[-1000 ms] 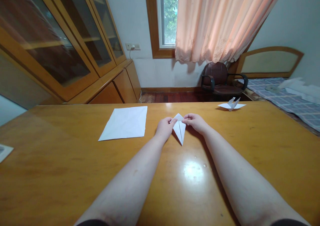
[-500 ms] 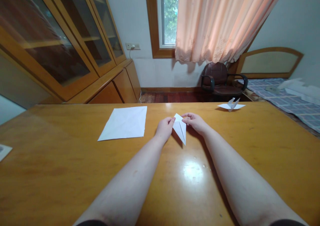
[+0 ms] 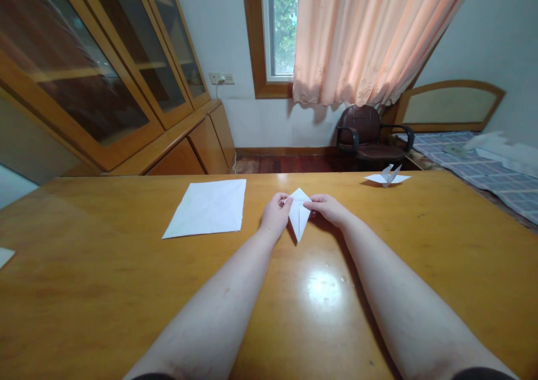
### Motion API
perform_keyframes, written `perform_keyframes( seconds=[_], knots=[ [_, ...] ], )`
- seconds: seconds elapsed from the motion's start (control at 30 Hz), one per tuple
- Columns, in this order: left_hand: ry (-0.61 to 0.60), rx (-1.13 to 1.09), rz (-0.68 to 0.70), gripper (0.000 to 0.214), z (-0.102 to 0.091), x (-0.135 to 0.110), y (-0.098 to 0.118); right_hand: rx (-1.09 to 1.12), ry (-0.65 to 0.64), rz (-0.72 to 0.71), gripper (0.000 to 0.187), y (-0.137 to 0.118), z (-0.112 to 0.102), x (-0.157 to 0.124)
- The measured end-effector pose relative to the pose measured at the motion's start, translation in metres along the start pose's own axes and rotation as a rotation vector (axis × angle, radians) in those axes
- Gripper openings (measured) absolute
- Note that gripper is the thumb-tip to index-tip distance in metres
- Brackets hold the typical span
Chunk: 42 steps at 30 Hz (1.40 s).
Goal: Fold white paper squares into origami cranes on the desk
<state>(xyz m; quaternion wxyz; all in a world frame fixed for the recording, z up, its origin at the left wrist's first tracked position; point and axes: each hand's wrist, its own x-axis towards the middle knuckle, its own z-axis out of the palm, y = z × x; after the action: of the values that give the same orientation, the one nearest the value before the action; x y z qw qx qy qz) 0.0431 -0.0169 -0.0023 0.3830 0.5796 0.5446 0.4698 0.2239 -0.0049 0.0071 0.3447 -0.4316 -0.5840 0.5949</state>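
A folded white paper (image 3: pixel 299 214), kite-shaped with a slit down its middle, is held between both hands. Its long narrow point faces me and its blunter tip points away. My left hand (image 3: pixel 276 214) pinches the left corner, thumb on top. On the right corner, my right hand (image 3: pixel 327 207) has its thumb over the paper and its other fingers partly behind. A flat white paper sheet (image 3: pixel 208 209) with faint creases lies on the table left of my hands. Toward the far right edge stands a folded paper crane (image 3: pixel 387 176) with spread wings.
The wooden table (image 3: pixel 126 290) reaches from me to its far edge. A pale paper corner (image 3: pixel 5 256) shows at the left border. Beyond the table are a glass-doored cabinet (image 3: pixel 138 49), an armchair (image 3: pixel 365 133) and a bed (image 3: pixel 483 156).
The folded paper has turned slightly, its near point swinging left so that it now faces almost straight toward me. My fingers have shifted a little on its corners. Both hands still hold it.
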Motion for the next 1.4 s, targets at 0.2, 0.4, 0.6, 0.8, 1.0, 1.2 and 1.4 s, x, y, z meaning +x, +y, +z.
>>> perform_keyframes(
  seconds=[0.2,0.4,0.6,0.8,1.0,1.2,1.4],
  knots=[
    [0.011,0.056,0.016,0.023,-0.001,0.001,0.0,0.061,0.14,-0.023,0.035,0.003,0.001,0.005],
    [-0.057,0.161,0.009,0.047,0.0,-0.005,0.005,0.05,0.145,-0.021,0.034,0.001,0.002,0.003],
    [-0.08,0.187,0.011,0.043,0.0,-0.006,0.004,0.03,0.122,-0.018,0.033,-0.002,0.003,0.001],
    [0.013,-0.047,-0.015,0.022,0.001,0.001,-0.001,0.083,0.161,-0.014,0.033,0.003,0.002,0.005],
    [-0.018,-0.317,-0.07,0.028,0.004,0.005,-0.001,0.116,0.255,-0.021,0.034,0.004,0.001,0.007],
    [-0.145,-0.362,-0.096,0.036,0.003,-0.003,0.006,0.042,0.291,-0.05,0.035,0.003,-0.001,0.006],
    [-0.247,-0.224,-0.13,0.031,0.001,-0.009,0.009,0.071,0.276,-0.046,0.038,0.007,-0.003,0.009]
  ],
)
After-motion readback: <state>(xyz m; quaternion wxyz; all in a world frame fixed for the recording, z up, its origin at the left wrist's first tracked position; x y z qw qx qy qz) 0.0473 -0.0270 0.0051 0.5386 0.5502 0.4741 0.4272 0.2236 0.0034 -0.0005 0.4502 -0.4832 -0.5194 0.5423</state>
